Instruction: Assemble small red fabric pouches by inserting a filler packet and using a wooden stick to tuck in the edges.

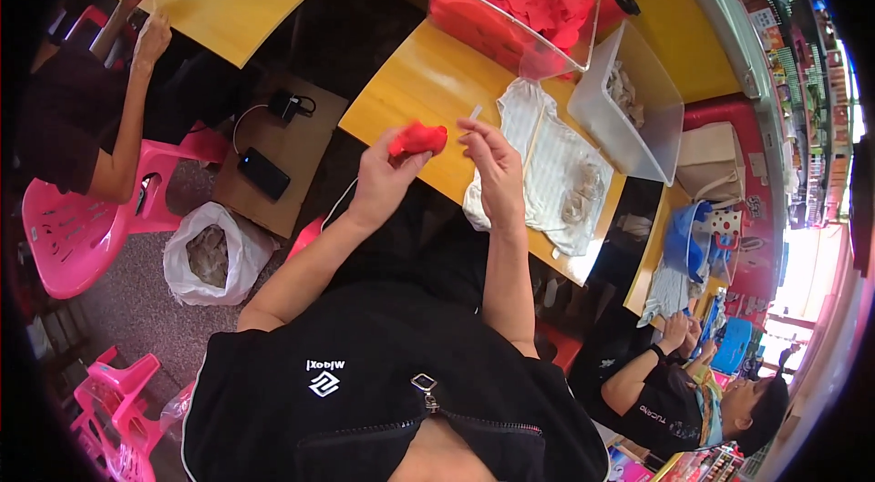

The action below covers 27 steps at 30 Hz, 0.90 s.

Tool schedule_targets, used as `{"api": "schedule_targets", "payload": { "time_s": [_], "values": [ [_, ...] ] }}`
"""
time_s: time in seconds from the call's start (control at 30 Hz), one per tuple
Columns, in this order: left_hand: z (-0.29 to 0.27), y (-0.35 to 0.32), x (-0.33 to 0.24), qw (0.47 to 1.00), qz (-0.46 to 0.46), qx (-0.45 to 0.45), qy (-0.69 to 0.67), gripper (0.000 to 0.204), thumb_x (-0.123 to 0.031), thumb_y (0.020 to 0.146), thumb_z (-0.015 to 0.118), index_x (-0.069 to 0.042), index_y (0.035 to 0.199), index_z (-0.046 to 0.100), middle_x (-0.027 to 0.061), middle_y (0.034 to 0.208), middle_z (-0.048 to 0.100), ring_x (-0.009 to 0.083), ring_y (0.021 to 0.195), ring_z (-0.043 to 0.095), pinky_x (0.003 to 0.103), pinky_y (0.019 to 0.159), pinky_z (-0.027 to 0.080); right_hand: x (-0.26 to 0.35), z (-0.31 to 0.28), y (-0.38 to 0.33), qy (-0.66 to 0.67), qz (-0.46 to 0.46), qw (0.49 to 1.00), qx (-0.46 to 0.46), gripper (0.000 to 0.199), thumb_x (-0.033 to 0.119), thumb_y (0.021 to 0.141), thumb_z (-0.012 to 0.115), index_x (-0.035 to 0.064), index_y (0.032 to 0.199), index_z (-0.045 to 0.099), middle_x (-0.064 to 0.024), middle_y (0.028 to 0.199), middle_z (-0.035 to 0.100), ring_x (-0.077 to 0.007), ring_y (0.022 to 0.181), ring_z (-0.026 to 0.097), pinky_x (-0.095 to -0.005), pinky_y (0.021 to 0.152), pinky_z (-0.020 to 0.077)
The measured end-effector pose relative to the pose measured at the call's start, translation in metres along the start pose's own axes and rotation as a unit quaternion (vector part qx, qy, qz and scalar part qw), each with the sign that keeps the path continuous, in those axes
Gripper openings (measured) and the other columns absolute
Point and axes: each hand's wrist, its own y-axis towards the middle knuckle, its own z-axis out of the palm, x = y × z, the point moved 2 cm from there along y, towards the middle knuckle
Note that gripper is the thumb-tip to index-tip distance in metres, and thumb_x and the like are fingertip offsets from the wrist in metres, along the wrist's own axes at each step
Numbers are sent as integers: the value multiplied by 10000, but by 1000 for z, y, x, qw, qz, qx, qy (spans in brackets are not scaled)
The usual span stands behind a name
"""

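Note:
My left hand [387, 177] is closed on a small, crumpled red piece [419, 139] of thin, soft material, held up over the near table edge. To its right, my right hand [495, 168] is raised with its fingertips pinched together, apart from the red piece. Whatever those fingertips hold, if anything, is too small to make out. A short whitish strip [476, 112] shows just above them; whether it touches the fingers I cannot tell. Behind the right hand, a white striped cloth [561, 177] lies spread on the yellow table [387, 99], with crumpled clear plastic [583, 193] on it.
A clear bin [510, 45] heaped with flat red pieces stands at the back, beside a translucent bin [629, 108] of pale pieces. To the left are a white sack [214, 254], a phone [264, 172] on cardboard, and pink chairs [82, 227]. Co-workers sit on both sides.

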Motion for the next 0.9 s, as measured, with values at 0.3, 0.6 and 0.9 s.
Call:
{"api": "schedule_targets", "payload": {
  "time_s": [0.3,0.6,0.9],
  "values": [
    [-16,-6,26,936,-228,65,-261,330,-74,890,595,-63,1210,516,46,1119,585,136,1019,567,316,902,472,-11,-12,-8,-141,73,985,72,260,145,813,704,-40,989,655,-54,871,668,-100,784,615,-243,705,488],
    [-52,-30,52,936,-337,102,-16,308,-166,898,606,-29,1170,557,59,1052,602,115,924,585,256,806,479,-24,-35,4,-322,56,944,43,261,149,717,685,-22,910,646,-190,757,650,-299,662,637,-343,622,489],
    [-20,-17,40,924,-339,47,-172,293,-179,891,623,-12,1124,563,77,1021,627,138,898,618,273,792,515,-20,-28,-17,-208,128,966,89,291,167,768,734,-42,943,632,-96,797,658,-135,722,613,-269,661,484]
  ]
}}
